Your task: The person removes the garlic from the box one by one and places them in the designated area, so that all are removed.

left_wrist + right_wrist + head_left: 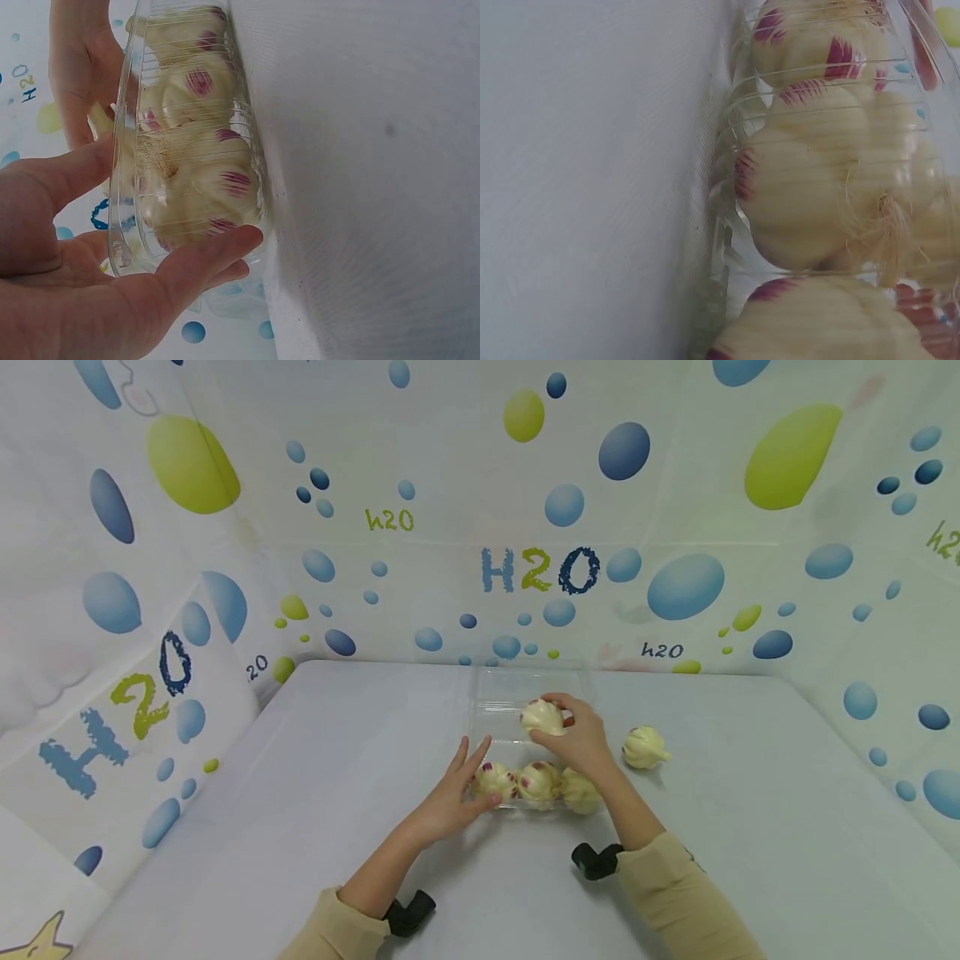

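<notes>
My right hand (577, 735) grips a whitish garlic bulb (542, 717), raised just above the back of a clear plastic container (517, 805). Three more bulbs, pale with purple streaks, sit in a row inside it; the middle bulb (538, 781) shows its streaks best. At the container's left end is my left hand (450, 797), fingers extended and spread. Its thumb (82, 169) touches the upper rim, while a finger (217, 251) lies along the end wall. Through the ribbed wall, the right wrist view shows garlic bulbs (810, 195) with dry roots.
One loose garlic bulb (643, 747) lies on the white table (330, 760) to the right of the container. The container's clear lid (487, 681) is folded back toward the table's far edge. A patterned sheet (450, 460) hangs behind.
</notes>
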`<move>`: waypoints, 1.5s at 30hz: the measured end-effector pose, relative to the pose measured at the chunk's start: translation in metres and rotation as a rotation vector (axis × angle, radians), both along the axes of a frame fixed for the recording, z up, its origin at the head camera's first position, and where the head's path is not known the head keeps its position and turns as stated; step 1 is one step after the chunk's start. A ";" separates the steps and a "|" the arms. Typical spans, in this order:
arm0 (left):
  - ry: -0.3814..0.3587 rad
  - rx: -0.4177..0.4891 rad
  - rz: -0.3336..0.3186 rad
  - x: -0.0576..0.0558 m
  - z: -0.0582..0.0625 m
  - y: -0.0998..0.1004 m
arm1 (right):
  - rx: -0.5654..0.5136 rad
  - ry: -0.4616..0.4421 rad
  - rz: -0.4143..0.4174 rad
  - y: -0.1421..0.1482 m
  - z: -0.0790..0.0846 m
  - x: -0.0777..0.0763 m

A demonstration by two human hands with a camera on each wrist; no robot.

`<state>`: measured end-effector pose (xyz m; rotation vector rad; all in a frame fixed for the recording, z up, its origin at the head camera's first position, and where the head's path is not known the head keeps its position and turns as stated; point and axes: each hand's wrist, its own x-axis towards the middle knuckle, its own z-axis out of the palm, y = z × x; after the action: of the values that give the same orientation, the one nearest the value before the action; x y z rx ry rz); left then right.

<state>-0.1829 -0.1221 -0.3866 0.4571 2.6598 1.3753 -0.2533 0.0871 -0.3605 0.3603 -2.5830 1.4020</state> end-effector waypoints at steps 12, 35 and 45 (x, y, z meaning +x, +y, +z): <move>-0.008 0.019 -0.005 0.000 0.000 0.000 | 0.000 0.034 -0.007 0.015 0.001 0.004; -0.033 0.022 0.010 0.001 0.002 0.001 | -0.025 0.091 -0.019 0.042 0.013 0.011; -0.030 0.013 0.009 0.001 0.001 0.001 | -0.085 0.084 -0.029 0.048 0.012 0.013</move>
<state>-0.1822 -0.1212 -0.3854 0.4222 2.6341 1.3908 -0.2398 0.1353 -0.3480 0.3596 -2.4434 1.4493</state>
